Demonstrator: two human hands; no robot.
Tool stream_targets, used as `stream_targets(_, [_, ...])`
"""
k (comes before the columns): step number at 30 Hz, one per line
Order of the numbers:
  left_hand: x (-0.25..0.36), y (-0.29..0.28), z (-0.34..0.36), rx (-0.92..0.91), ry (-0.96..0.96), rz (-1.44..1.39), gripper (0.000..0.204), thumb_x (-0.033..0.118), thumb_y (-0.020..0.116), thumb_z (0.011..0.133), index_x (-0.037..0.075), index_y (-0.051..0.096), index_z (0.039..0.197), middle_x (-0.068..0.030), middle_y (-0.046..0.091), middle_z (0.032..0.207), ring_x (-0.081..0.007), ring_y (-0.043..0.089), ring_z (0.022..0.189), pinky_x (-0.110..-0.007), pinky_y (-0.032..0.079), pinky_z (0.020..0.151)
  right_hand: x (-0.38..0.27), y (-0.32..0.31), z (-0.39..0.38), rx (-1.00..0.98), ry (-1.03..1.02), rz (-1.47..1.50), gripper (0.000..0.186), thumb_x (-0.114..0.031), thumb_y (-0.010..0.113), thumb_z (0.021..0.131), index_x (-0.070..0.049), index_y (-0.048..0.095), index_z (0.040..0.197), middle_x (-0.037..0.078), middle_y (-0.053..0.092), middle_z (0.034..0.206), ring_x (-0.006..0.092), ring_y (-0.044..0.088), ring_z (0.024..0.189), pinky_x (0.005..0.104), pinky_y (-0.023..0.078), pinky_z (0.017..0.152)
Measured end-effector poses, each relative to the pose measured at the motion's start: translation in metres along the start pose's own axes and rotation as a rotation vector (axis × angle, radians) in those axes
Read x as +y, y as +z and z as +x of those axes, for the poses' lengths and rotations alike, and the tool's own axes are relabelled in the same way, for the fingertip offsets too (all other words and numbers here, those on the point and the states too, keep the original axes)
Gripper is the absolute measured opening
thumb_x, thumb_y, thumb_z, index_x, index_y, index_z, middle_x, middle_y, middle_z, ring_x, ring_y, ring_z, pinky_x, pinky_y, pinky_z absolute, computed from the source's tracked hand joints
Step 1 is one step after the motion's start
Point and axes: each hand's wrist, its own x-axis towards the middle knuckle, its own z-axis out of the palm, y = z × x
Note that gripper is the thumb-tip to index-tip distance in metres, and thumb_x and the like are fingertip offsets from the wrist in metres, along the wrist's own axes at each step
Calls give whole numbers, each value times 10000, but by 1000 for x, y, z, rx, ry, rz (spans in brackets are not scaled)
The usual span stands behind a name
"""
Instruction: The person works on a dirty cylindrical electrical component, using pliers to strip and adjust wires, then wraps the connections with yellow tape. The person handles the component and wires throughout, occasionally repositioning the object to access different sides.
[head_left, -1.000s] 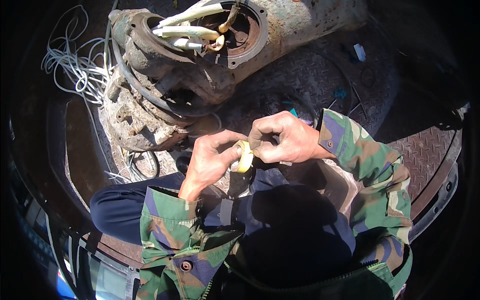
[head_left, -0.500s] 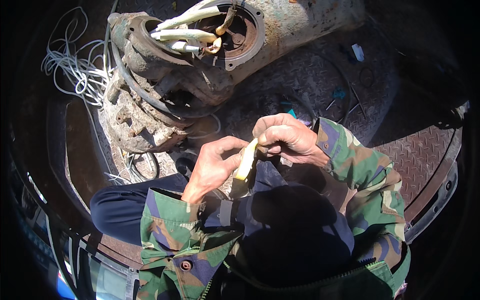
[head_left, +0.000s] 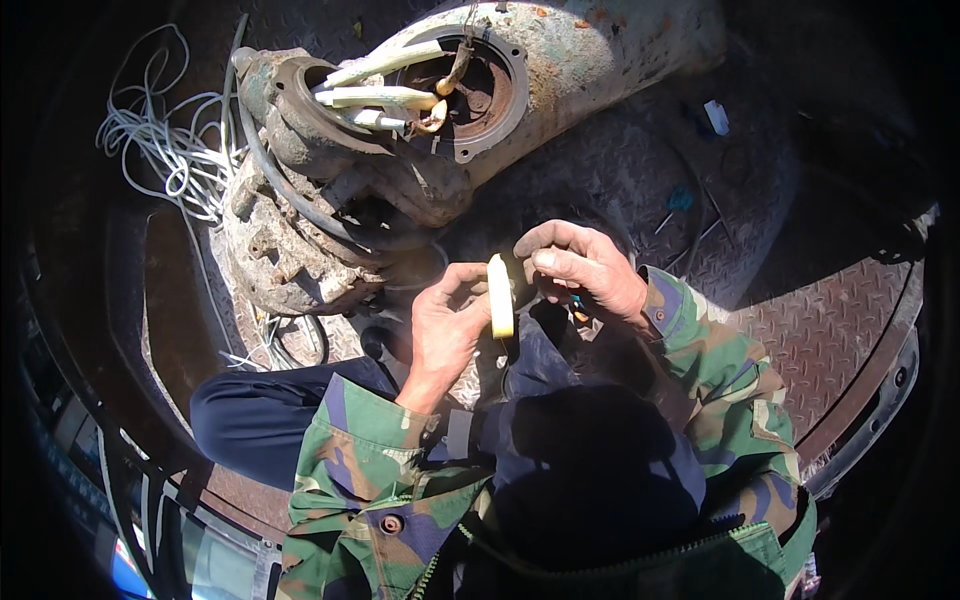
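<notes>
A pale yellow band, looking like a roll of tape point(head_left: 502, 300) seen edge-on, stands upright between the thumb and fingers of my left hand point(head_left: 447, 325). To its right is my right hand point(head_left: 588, 268), fingers bent and thumb close to the forefinger, a small gap away from the tape. Anything in that pinch is too small to make out. Below the right palm a small orange and teal thing point(head_left: 579, 310) shows; I cannot tell whether the hand touches it. Both hands hover over my lap.
Ahead lies a worn motor housing point(head_left: 600, 50), its round opening holding pale wrapped cable ends point(head_left: 378, 97). A dirty cast part point(head_left: 290, 235) with a dark hose adjoins it. White cable point(head_left: 170, 160) coils at left. Thin metal rods point(head_left: 712, 226) lie on the tread-plate floor point(head_left: 815, 335).
The tape has turned from slanted to nearly upright in my left hand. My right hand has come away from its upper end. The view has shifted slightly.
</notes>
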Motion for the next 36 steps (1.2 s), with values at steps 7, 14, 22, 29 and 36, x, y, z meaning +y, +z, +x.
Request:
stream_targets(7, [-8, 47, 12, 126, 170, -183, 283, 23, 778, 1038, -12, 679, 1301, -82, 790, 1152, -128, 742, 1014, -295, 608, 936, 4, 20, -35, 237, -203, -437, 819, -413, 936, 893, 46, 535, 1438, 136, 649, 1325, 153, 643, 1119, 332, 554, 924])
stream_targets(14, [5, 94, 22, 63, 262, -395, 248, 58, 770, 1066, 16, 687, 1296, -74, 782, 1196, -109, 723, 1034, -279, 601, 922, -13, 13, -43, 257, -294, -83, 637, -276, 797, 1055, 36, 461, 1497, 145, 660, 1326, 142, 660, 1154, 341, 579, 999])
stream_targets(22, [40, 71, 17, -98, 332, -488, 430, -6, 719, 1042, -47, 596, 1452, -181, 756, 1279, -224, 722, 1222, -377, 602, 1074, -128, 18, -60, 182, -278, -634, 646, -223, 827, 909, 50, 589, 1443, 132, 669, 1298, 210, 658, 1255, 365, 508, 1142])
stream_targets(29, [63, 41, 20, 77, 456, -557, 493, 17, 681, 1060, -75, 504, 1511, -214, 766, 1193, -245, 744, 1144, -397, 627, 1010, -211, 46, -13, -88, -879, -1346, 679, -125, 868, 786, 70, 631, 1392, 193, 650, 1323, 289, 694, 1270, 393, 557, 1139])
stream_targets(36, [64, 38, 28, 96, 467, -643, 478, 18, 685, 1050, -16, 559, 1510, -172, 770, 1210, -224, 744, 1125, -382, 624, 972, -234, 69, 4, -152, -971, -1964, 805, -6, 854, 698, -46, 604, 1463, 211, 615, 1448, 439, 640, 1321, 490, 563, 1143])
